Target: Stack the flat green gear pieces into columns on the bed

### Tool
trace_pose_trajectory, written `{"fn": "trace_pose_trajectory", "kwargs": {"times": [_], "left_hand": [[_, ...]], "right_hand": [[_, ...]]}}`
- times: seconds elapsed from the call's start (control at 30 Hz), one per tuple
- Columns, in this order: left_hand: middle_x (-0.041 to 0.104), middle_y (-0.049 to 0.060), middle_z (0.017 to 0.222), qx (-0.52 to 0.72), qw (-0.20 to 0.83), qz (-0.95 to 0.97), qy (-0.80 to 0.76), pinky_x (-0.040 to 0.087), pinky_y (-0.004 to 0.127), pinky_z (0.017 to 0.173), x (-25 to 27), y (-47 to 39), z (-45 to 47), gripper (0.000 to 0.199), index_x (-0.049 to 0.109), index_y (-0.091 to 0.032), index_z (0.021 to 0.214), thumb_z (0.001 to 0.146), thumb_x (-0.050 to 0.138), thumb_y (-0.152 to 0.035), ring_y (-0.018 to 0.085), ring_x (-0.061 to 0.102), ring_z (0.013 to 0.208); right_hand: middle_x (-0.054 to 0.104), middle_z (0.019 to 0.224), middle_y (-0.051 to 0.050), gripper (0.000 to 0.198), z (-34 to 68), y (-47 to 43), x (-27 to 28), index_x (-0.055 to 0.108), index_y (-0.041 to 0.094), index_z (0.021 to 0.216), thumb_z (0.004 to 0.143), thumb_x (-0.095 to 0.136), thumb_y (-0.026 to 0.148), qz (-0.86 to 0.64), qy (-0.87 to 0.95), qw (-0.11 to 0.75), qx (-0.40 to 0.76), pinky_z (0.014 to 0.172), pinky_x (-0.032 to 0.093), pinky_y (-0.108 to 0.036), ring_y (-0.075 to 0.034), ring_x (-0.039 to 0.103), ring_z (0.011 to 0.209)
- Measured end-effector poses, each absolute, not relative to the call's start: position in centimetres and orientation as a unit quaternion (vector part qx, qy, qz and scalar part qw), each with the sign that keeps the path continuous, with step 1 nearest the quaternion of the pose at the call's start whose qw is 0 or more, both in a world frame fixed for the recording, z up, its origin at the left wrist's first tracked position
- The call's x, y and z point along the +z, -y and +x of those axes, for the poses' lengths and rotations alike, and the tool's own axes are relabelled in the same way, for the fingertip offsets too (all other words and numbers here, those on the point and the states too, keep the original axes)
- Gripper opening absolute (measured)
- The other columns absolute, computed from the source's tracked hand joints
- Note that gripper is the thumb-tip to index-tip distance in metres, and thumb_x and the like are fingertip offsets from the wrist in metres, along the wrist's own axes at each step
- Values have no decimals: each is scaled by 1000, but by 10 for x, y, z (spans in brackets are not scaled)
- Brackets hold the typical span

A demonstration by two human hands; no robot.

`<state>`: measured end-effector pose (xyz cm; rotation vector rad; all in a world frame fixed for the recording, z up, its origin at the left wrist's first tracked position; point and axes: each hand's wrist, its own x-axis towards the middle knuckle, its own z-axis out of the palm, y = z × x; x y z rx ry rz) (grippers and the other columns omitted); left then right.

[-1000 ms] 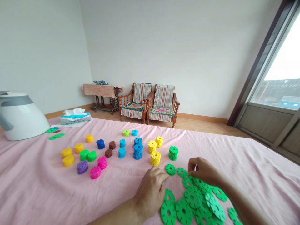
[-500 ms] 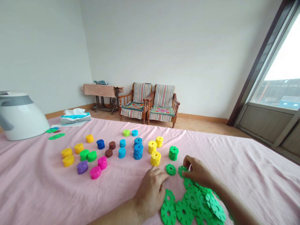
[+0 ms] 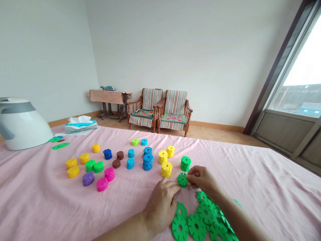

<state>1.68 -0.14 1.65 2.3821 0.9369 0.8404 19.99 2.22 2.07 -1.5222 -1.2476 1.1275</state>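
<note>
My right hand [image 3: 202,180] pinches a green notched disc [image 3: 182,179] by its right edge. That disc sits over the spot where a single green disc lay on the cloth; how many are under it cannot be made out. My left hand [image 3: 163,201] rests palm down on the cloth just left of it, fingers extended, holding nothing visible. Below and between my hands spreads a loose pile of green discs [image 3: 197,227], partly covered by my right forearm. Behind the pinched disc stands a taller green stack [image 3: 185,164].
Yellow stacks [image 3: 166,170], blue stacks [image 3: 147,162], pink stacks [image 3: 102,184] and a purple stack [image 3: 88,179] stand leftward on the pink cloth [image 3: 50,201]. A white jug [image 3: 28,127] and tissue box [image 3: 81,126] are at far left. Two armchairs [image 3: 174,103] stand beyond the table.
My right hand has moved left from the pile's top edge, bringing a green disc onto the spot of the separate one. My left hand has stayed put.
</note>
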Motion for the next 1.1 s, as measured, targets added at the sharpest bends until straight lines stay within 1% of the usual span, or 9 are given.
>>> {"fn": "trace_pose_trajectory", "kwargs": {"times": [0.13,0.27,0.47,0.57,0.67,0.7,0.77,0.87,1.1], "left_hand": [[64,5,96,302,213,864,-342,38,36,87,15,1,17,42,64,-19,94,65,42,3,22,50,94],[64,4,96,302,211,865,-341,38,36,87,15,1,16,42,64,-20,95,65,43,2,22,50,94],[64,2,101,312,215,864,-333,38,35,89,14,1,16,50,62,-23,104,66,43,3,20,50,96],[64,1,101,312,216,863,-334,38,34,90,12,1,16,50,62,-24,105,67,43,3,20,50,96],[64,1,101,311,215,863,-336,38,34,90,11,0,16,51,63,-24,105,66,43,3,19,50,97],[64,1,101,310,215,863,-336,38,34,90,11,0,16,51,63,-24,104,66,43,3,19,50,97],[64,2,100,307,215,863,-339,39,34,90,11,0,16,50,64,-24,104,67,44,3,19,50,96],[64,2,100,304,215,863,-341,39,34,90,12,0,16,49,64,-24,104,67,44,2,20,50,97],[64,2,100,304,212,864,-341,39,33,90,11,-1,16,50,63,-24,104,67,43,3,19,50,97]], "right_hand": [[60,42,4,8,202,-26,15,49,20,62,66,56,18,-625,512,404,428,39,37,-20,-11,53,39],[59,44,3,10,204,-28,12,47,20,62,70,53,21,-640,523,391,405,38,38,-20,-12,55,38],[64,61,-2,11,223,-26,24,48,19,64,73,49,25,-655,551,373,357,39,38,-21,-13,60,45],[64,60,-3,11,246,-20,36,50,18,63,72,48,24,-684,617,290,259,43,38,-23,-14,59,46],[64,67,-5,4,268,-10,45,55,17,64,62,56,21,-686,689,170,160,56,42,-28,-19,60,64],[64,73,-6,9,273,-6,47,57,17,67,59,59,21,-683,703,136,147,61,42,-29,-21,59,71],[64,82,-7,18,278,-2,49,58,17,74,56,61,20,-679,713,89,151,68,42,-31,-22,57,79],[63,85,-7,21,278,1,52,59,18,76,55,60,21,-673,715,53,180,72,41,-31,-22,56,83],[60,81,-5,16,270,2,58,56,17,69,54,59,19,-659,721,48,209,67,39,-28,-20,53,78]]}}
